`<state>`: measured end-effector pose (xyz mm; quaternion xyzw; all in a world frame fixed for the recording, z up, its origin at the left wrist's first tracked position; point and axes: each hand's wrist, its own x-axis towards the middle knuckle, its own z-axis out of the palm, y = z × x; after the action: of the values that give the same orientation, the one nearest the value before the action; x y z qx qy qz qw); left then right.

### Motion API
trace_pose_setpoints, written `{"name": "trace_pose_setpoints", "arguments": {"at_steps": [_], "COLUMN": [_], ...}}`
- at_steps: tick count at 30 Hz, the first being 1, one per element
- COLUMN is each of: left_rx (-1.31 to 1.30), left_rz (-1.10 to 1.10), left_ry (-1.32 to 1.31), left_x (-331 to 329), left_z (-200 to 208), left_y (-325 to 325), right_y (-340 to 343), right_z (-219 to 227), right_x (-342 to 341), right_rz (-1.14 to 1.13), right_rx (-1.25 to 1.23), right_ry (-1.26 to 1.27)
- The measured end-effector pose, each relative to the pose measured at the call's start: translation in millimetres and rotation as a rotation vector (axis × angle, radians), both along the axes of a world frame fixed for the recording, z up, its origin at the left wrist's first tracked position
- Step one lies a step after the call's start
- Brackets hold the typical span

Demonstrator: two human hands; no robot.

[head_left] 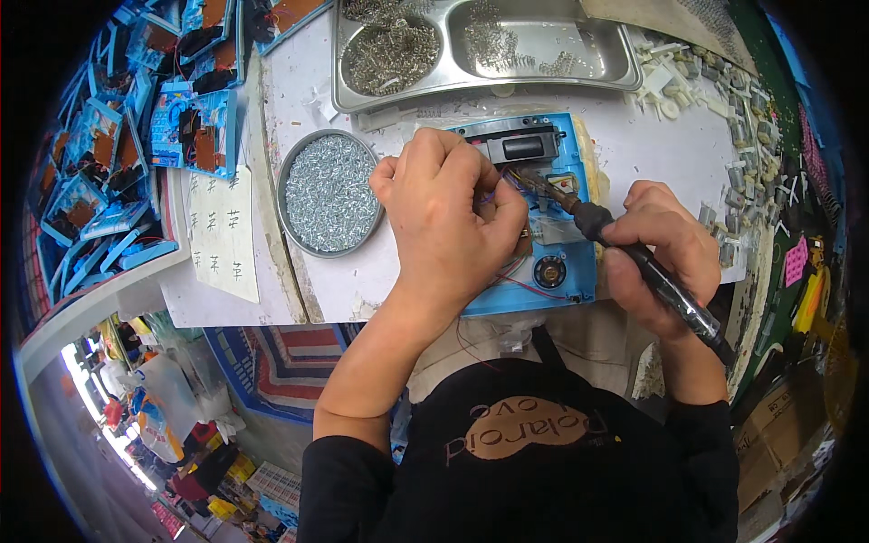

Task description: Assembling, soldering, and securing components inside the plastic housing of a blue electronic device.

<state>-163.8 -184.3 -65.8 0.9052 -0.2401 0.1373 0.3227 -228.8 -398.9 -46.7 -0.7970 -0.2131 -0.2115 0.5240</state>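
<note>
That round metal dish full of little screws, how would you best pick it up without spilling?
Probably by its raised rim. The round metal dish lies flat on the table, heaped with small screws. Come from its left edge, away from the left hand, which nearly touches the right rim. Pinch the rim, or hold two opposite sides, and keep it level.

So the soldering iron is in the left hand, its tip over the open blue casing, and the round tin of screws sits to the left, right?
Not quite: the head view shows the soldering iron in the right hand. The left hand rests on the blue casing. The round tin of screws does sit left.
</note>
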Motion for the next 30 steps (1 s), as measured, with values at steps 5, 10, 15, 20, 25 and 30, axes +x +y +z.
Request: {"name": "trace_pose_setpoints", "arguments": {"at_steps": [5, 10, 15, 20, 25, 30], "left_rx": [0.004, 0.004, 0.006, 0.004, 0.004, -0.018], "left_rz": [0.002, 0.005, 0.002, 0.006, 0.012, 0.016], "left_ry": [-0.001, 0.001, 0.006, -0.013, 0.008, 0.036], "left_x": [-0.3, -0.4, -0.2, -0.5, -1.0, -1.3], "left_z": [1.4, 0.4, 0.5, 0.5, 1.2, 0.1], "left_y": [-0.6, -0.3, -0.5, -1.3, -2.0, -1.8], "right_y": [0.5, -0.7, -0.7, -6.6, -10.2, -11.3], "right_z": [1.0, 2.3, 2.9, 6.6, 7.2, 8.0], "right_x": [0.3, 0.1, -1.1, -7.6, -14.6, -16.9], "right_rz": [0.000, 0.000, -0.002, -0.013, -0.031, -0.030], "right_rx": [0.004, 0.002, 0.010, -0.010, 0.005, 0.019], "right_ry": [-0.007, -0.011, -0.023, -0.012, -0.028, -0.014]}}
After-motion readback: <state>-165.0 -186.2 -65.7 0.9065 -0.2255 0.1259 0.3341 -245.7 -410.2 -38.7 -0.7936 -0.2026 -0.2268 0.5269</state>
